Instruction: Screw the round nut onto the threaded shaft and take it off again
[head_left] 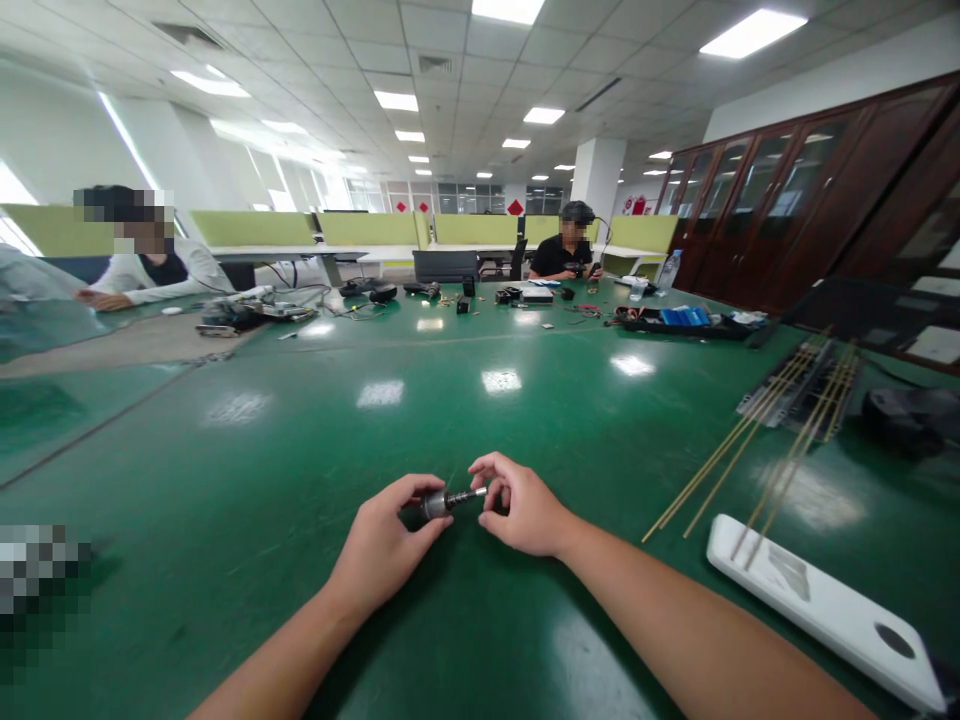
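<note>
My left hand (394,530) is closed on a small grey metal cylinder (435,504), gripping it between thumb and fingers. From its right end sticks a thin stepped shaft (465,496) with dark rings and a bright tip, pointing right. Just beyond that tip, my right hand (521,505) is curved with thumb and fingers apart. Nothing shows in its grasp, and I cannot tell whether a fingertip touches the shaft. Both hands are low over the green tabletop (450,420).
At right lie a long white case (825,610) and thin wooden sticks (720,455) reaching over it. A black tray (682,322) with blue packets, cables and small parts are at the far side. A person (566,250) sits opposite, another person (157,260) at left.
</note>
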